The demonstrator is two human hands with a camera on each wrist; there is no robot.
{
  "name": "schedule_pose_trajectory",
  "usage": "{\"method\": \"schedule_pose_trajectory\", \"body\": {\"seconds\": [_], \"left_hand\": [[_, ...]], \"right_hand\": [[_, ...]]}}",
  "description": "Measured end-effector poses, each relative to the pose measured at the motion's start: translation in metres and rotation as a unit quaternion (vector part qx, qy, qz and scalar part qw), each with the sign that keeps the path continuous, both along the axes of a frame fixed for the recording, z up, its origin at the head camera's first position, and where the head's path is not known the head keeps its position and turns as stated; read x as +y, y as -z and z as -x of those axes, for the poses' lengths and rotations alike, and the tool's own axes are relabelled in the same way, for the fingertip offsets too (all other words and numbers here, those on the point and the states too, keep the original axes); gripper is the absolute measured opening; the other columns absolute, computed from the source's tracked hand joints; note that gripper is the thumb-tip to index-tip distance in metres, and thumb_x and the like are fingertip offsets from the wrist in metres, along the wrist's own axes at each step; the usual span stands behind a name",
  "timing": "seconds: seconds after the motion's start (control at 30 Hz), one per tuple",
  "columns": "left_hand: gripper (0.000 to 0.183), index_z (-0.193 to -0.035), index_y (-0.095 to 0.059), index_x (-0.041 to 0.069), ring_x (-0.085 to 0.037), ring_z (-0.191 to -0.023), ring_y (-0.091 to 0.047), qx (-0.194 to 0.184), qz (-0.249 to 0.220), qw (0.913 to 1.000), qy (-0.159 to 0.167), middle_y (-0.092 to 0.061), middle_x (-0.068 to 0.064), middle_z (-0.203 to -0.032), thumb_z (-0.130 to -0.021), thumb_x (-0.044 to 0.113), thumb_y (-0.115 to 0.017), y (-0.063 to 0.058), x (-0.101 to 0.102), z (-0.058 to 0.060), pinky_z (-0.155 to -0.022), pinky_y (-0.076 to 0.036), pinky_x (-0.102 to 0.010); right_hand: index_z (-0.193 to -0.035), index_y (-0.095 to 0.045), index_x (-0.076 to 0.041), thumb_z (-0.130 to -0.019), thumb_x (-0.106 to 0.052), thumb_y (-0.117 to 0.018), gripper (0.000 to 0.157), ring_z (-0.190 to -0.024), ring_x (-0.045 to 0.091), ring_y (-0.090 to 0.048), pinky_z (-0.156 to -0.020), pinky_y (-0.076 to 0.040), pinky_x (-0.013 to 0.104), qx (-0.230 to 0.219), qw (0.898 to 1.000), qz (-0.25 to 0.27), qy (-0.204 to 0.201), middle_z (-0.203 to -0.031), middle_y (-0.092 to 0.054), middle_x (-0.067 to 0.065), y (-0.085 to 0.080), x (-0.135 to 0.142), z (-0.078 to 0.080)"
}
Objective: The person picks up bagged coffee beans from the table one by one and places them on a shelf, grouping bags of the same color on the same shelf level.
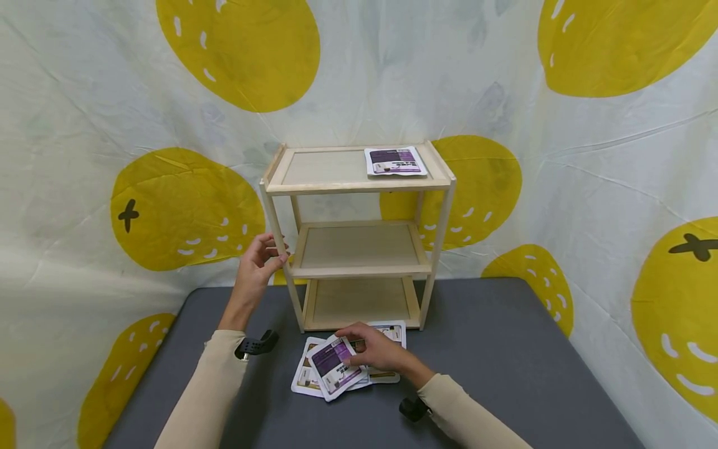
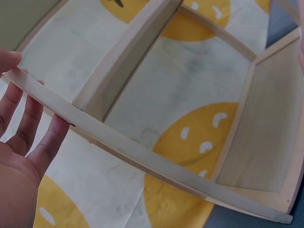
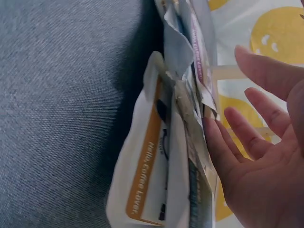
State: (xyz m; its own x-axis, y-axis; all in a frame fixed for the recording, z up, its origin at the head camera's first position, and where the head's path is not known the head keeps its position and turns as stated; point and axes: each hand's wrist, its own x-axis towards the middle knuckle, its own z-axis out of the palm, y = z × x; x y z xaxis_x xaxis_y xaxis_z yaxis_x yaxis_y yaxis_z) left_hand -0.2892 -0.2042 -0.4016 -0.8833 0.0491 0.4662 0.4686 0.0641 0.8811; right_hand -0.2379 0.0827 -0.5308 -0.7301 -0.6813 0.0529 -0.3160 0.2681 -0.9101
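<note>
My left hand (image 1: 260, 265) holds the left front post (image 2: 142, 147) of a small three-tier wooden shelf (image 1: 359, 271), thumb on one side and fingers on the other. My right hand (image 1: 377, 350) is over a loose pile of flat coffee sachets in front of the shelf. On top of the pile lies a purple-and-white sachet (image 1: 331, 362). In the right wrist view the fingertips touch the pile's upper side, while the thumb stands away from it. Beneath is a white sachet with an orange band (image 3: 142, 180) reading "Hello, Coffee Lover."
Another purple-and-white sachet (image 1: 397, 161) lies at the right of the shelf's top tier. The shelf stands at the back of a dark grey table (image 1: 505, 362). Behind it hangs a pale cloth (image 1: 359, 75) with large yellow fruit shapes.
</note>
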Motion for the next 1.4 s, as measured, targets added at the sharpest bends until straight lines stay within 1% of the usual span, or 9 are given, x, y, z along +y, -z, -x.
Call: {"method": "schedule_pose_trajectory", "body": {"seconds": [0.13, 0.3, 0.5, 0.63, 0.77, 0.97, 1.13, 1.23, 1.4], "left_hand": [[0.046, -0.139, -0.047, -0.005, -0.025, -0.102, -0.061, 0.002, -0.002, 1.0000, 0.001, -0.061, -0.011, -0.115, -0.096, -0.004, -0.064, 0.001, 0.000, 0.001, -0.084, -0.055, -0.024], [0.044, -0.138, -0.048, -0.005, -0.024, -0.099, -0.062, 0.008, -0.003, 0.9999, 0.006, -0.059, -0.022, -0.117, -0.097, -0.001, -0.064, 0.001, 0.000, 0.001, -0.084, -0.056, -0.025], [0.045, -0.139, -0.047, -0.005, -0.035, -0.102, -0.059, 0.005, 0.000, 1.0000, 0.006, -0.057, -0.026, -0.119, -0.097, 0.000, -0.064, 0.002, 0.000, 0.000, -0.085, -0.055, -0.025], [0.043, -0.138, -0.049, -0.003, -0.041, -0.105, -0.058, 0.004, -0.003, 1.0000, 0.007, -0.061, -0.016, -0.116, -0.098, 0.001, -0.064, 0.002, 0.000, 0.000, -0.086, -0.056, -0.025], [0.040, -0.136, -0.051, 0.002, -0.036, -0.104, -0.061, 0.004, -0.005, 1.0000, 0.007, -0.063, -0.005, -0.113, -0.098, 0.002, -0.065, 0.003, 0.000, 0.000, -0.087, -0.056, -0.026], [0.045, -0.138, -0.046, -0.006, -0.026, -0.101, -0.063, 0.006, -0.004, 0.9999, 0.010, -0.061, -0.014, -0.115, -0.097, 0.000, -0.064, 0.003, 0.000, 0.000, -0.087, -0.056, -0.026], [0.045, -0.138, -0.046, -0.005, -0.027, -0.101, -0.063, 0.003, -0.004, 0.9999, 0.010, -0.059, -0.018, -0.116, -0.098, 0.000, -0.064, 0.003, 0.000, 0.000, -0.086, -0.056, -0.025], [0.045, -0.138, -0.047, -0.005, -0.026, -0.102, -0.063, 0.003, -0.003, 1.0000, 0.009, -0.056, -0.026, -0.119, -0.098, 0.001, -0.064, 0.003, -0.001, 0.000, -0.086, -0.056, -0.025], [0.044, -0.138, -0.047, -0.004, -0.020, -0.101, -0.064, 0.000, -0.003, 0.9999, 0.011, -0.053, -0.031, -0.121, -0.098, 0.001, -0.064, 0.002, 0.000, 0.000, -0.086, -0.056, -0.025]], "right_hand": [[-0.140, -0.055, 0.000, -0.089, -0.008, -0.079, 0.058, -0.126, 0.036, -0.054, -0.100, -0.051, 0.052, 0.033, 0.999, -0.037, 0.014, -0.142, -0.051, 0.019, 0.001, -0.002, -0.001], [-0.138, -0.060, -0.007, -0.086, -0.017, -0.083, 0.058, -0.123, 0.029, -0.054, -0.101, -0.049, 0.044, 0.074, 0.993, -0.087, 0.033, -0.142, -0.054, 0.012, 0.004, -0.008, -0.001], [-0.130, -0.069, -0.011, -0.081, -0.019, -0.087, 0.053, -0.128, 0.027, -0.053, -0.108, -0.043, 0.047, 0.110, 0.984, -0.126, 0.064, -0.138, -0.055, 0.011, 0.007, -0.018, -0.004], [-0.129, -0.070, -0.016, -0.079, -0.014, -0.088, 0.053, -0.124, 0.026, -0.053, -0.105, -0.045, 0.044, 0.128, 0.980, -0.137, 0.070, -0.138, -0.052, 0.011, 0.008, -0.022, -0.007], [-0.132, -0.069, -0.018, -0.079, -0.010, -0.087, 0.056, -0.123, 0.028, -0.051, -0.102, -0.045, 0.043, 0.125, 0.981, -0.128, 0.074, -0.142, -0.044, 0.014, 0.007, -0.024, -0.010], [-0.132, -0.068, -0.018, -0.079, -0.010, -0.087, 0.057, -0.126, 0.032, -0.048, -0.100, -0.047, 0.046, 0.133, 0.979, -0.126, 0.091, -0.143, -0.039, 0.018, 0.004, -0.026, -0.013], [-0.123, -0.073, -0.014, -0.080, -0.010, -0.085, 0.045, -0.116, 0.025, -0.054, -0.094, -0.048, 0.037, 0.146, 0.978, -0.130, 0.075, -0.130, -0.056, 0.014, 0.001, -0.025, -0.012], [-0.119, -0.075, -0.012, -0.080, -0.008, -0.085, 0.041, -0.107, 0.018, -0.059, -0.090, -0.048, 0.030, 0.136, 0.980, -0.128, 0.063, -0.122, -0.068, 0.007, -0.001, -0.023, -0.010], [-0.119, -0.075, -0.013, -0.080, -0.007, -0.085, 0.040, -0.097, 0.012, -0.059, -0.082, -0.047, 0.024, 0.103, 0.985, -0.123, 0.062, -0.122, -0.071, 0.004, -0.002, -0.020, -0.007]]}}
